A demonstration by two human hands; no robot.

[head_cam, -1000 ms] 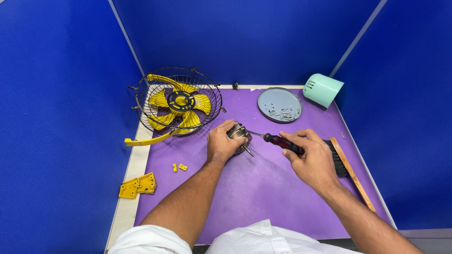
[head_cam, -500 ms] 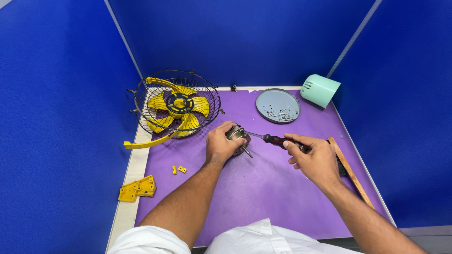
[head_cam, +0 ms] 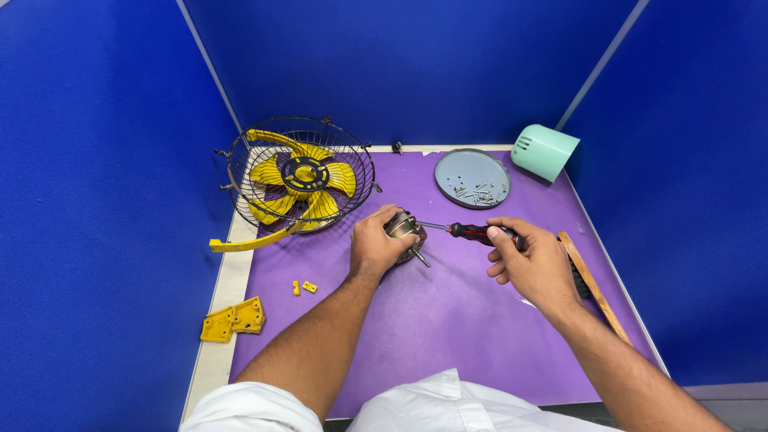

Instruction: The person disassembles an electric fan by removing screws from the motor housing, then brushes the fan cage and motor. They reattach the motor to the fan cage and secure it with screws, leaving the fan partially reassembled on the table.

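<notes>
Head view: my left hand (head_cam: pixel 374 246) wraps its fingers around the small motor (head_cam: pixel 404 232) on the purple mat (head_cam: pixel 448 336), and my right hand (head_cam: pixel 534 264) grips the screwdriver (head_cam: pixel 472 232), tip at the motor's right. Farther left sits the wire fan guard (head_cam: pixel 300 176).

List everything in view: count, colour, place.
Fan motor: 1, metal grey, mat centre, held in left hand.
Screwdriver: 1, red-black handle, held in right hand, tip at the motor.
Wire guard: 1, dark, back left, tilted.
Fan blade: 1, yellow, inside the guard.
Round lid: 1, grey, back centre, holding small screws.
Motor cover: 1, mint green, back right.
Brush: 1, wooden, right edge.
Brackets: 2, yellow, left edge.
Small clips: 2, yellow, on mat.
Mat: 1, purple.
Left hand: grip closed on motor.
Right hand: grip closed on screwdriver.
</notes>
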